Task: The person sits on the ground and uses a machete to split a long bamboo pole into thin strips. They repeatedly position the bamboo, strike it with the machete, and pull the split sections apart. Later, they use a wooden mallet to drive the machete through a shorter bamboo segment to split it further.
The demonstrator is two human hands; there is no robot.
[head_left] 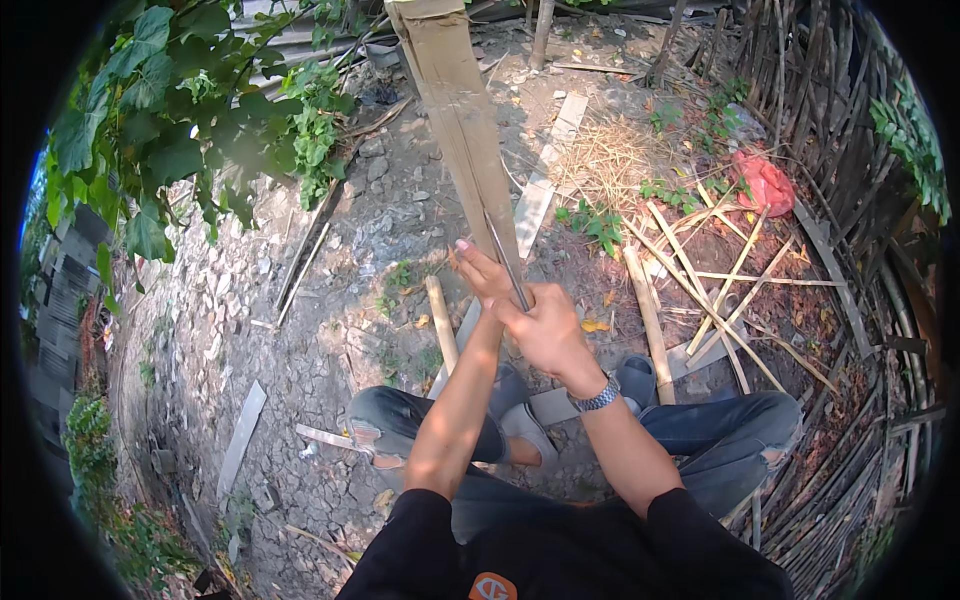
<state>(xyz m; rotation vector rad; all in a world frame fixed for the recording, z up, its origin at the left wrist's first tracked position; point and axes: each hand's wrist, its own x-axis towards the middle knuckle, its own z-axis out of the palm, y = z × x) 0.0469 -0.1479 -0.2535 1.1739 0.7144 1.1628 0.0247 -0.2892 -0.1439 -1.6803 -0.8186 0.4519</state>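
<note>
The long, weathered tan wooden plank stretches mid-view from the top edge down to the hands. The left hand is at the plank's lower left side, fingers partly curled; whether it grips cannot be told. The right hand is clenched around a slim grey metal tool lined up with the plank. Good work here likely means a steady plank, left fingers clear of the tool's line, and even pressure lengthwise. The setting looks like an outdoor yard: at upper left hangs a broad-leaved green plant, below it spreads cracked grey dirt ground with rubble, then come loose yellowish straw, a thick pale-yellow wooden pole, a crumpled red plastic bag and, far right, a fence of thin brown sticks
</note>
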